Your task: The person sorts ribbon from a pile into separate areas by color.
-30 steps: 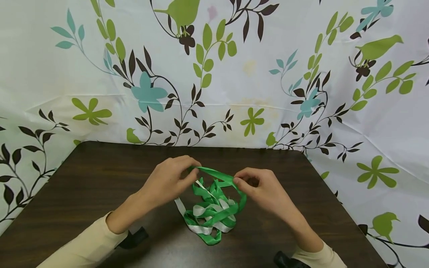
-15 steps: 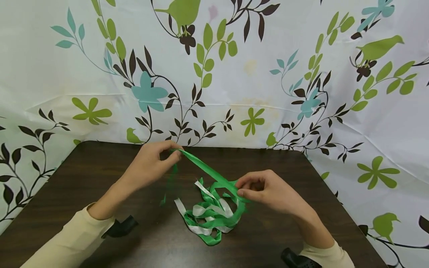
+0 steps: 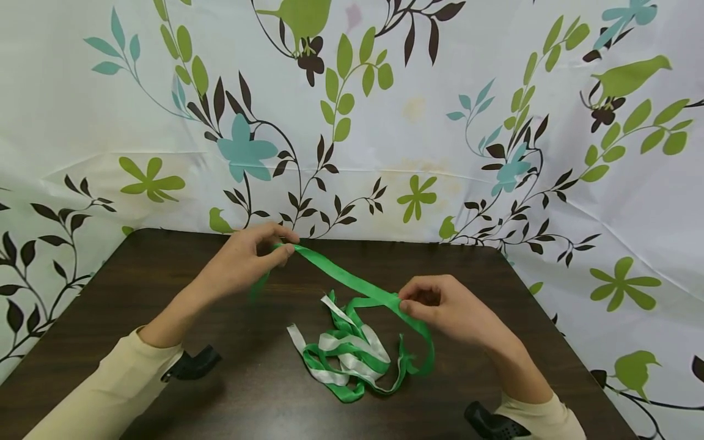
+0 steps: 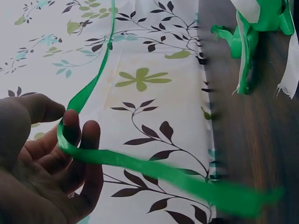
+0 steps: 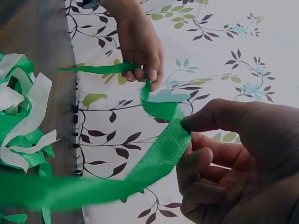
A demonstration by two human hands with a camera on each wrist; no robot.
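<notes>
A green ribbon (image 3: 343, 276) stretches between my two hands above the table. My left hand (image 3: 244, 256) pinches it between thumb and fingers near one end, and a loose tail hangs below that hand. In the left wrist view the green ribbon (image 4: 140, 164) bends round the fingertips and its free end trails off, blurred. My right hand (image 3: 448, 305) pinches the same strip farther along, between thumb and index finger (image 5: 201, 161). From there the strip curves down toward a tangled pile of green and white ribbons (image 3: 352, 354) lying on the table.
The dark wood table (image 3: 165, 293) reaches back to a white curtain (image 3: 352, 201) printed with leaves, birds and flowers. Black wrist cameras are strapped to my left wrist (image 3: 194, 363) and right wrist (image 3: 492, 421), over cream sleeves.
My left hand has moved left and back, drawing the green ribbon out longer. My right hand has shifted slightly right, and a loop of ribbon has come away from the pile's right side.
</notes>
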